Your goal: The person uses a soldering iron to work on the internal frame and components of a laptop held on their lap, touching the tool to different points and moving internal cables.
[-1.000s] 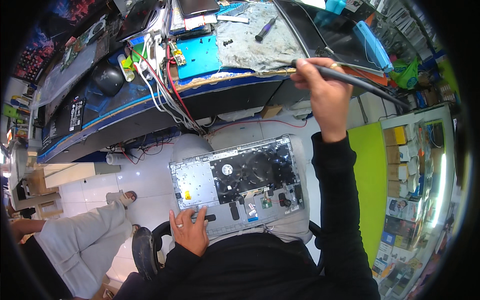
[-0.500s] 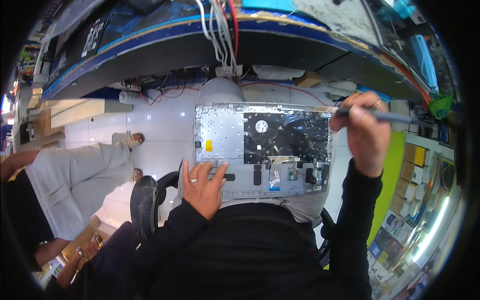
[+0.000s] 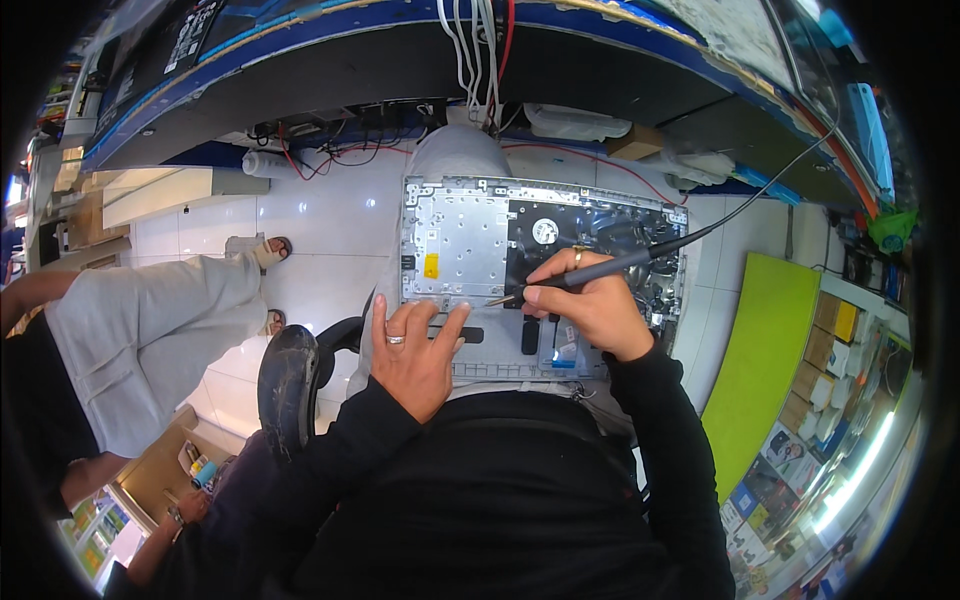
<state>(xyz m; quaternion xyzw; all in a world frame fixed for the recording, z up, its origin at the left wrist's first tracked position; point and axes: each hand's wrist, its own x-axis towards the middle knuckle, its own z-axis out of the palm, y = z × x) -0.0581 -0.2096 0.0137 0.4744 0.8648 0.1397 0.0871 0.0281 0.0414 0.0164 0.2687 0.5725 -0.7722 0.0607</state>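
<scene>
Across my lap lies a laptop top case [image 3: 455, 235], its inner side up, with bare silver metal on the left and black film [image 3: 600, 228] on the right. My right hand [image 3: 596, 300] grips a soldering iron [image 3: 610, 266] like a pen. The iron's metal tip points left at the case's lower middle, close by my left fingers; whether it touches cannot be made out. My left hand [image 3: 415, 350] rests on the case's near left edge with fingers spread, holding nothing. A yellow sticker [image 3: 432, 265] sits on the metal above it. My right hand hides part of the lower right.
A dark workbench [image 3: 330, 85] spans the far side, with white cables [image 3: 470, 60] hanging down. The iron's cord [image 3: 765, 190] runs to the upper right. A chair armrest [image 3: 288, 395] stands at left. People are nearby on the left. A green panel [image 3: 765, 370] is at right.
My right hand has brought the soldering iron from beyond the case's right edge to its lower middle, tip now pointing left. My left hand stays on the case. The view has shifted slightly.
</scene>
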